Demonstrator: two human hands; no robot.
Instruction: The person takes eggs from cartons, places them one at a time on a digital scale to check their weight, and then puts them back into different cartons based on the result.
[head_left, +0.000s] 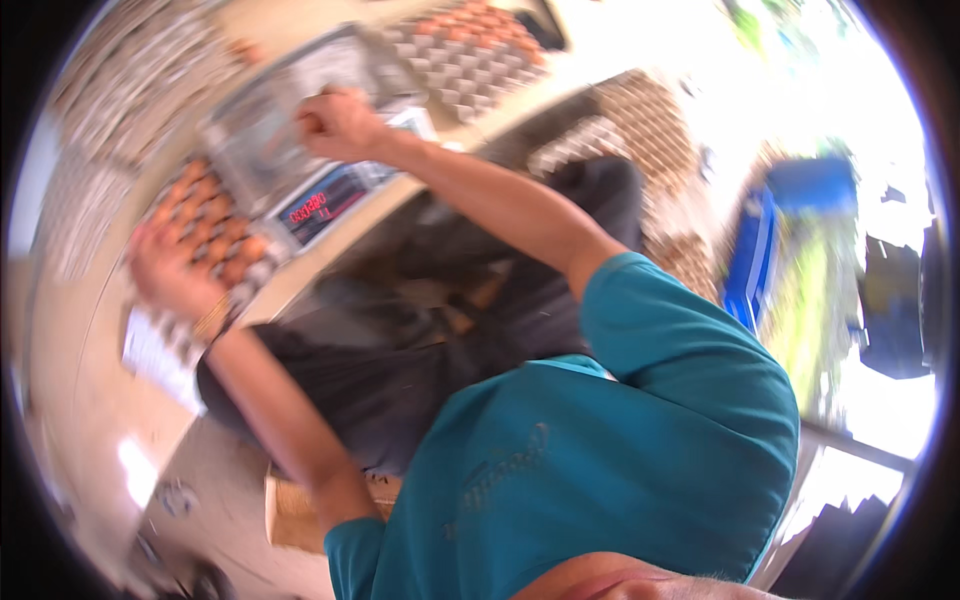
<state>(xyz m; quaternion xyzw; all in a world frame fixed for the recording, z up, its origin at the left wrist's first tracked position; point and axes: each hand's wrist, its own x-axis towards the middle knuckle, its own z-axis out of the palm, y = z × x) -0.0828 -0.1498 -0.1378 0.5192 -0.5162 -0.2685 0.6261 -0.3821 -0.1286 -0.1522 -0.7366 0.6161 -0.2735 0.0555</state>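
My left hand (176, 274), with a bracelet at the wrist, is at the near-left side of a pulp tray of brown eggs (206, 214). It is blurred, and its grip on the tray or an egg is unclear. My right hand (341, 124) is raised over a clear plastic tub (255, 142) on a digital scale (319, 206) with lit red digits. Its fingers are curled, and I cannot see whether something is inside them. The scale stands just right of the egg tray, along the table's near edge.
Stacked pulp trays (135, 82) fill the far left of the table (82, 330). Another egg-holding tray (465, 60) sits beyond the scale. A paper sheet (161, 360) lies near my left wrist. More trays (645, 127) are stacked beside my right leg, and a blue crate (750, 255) stands farther right.
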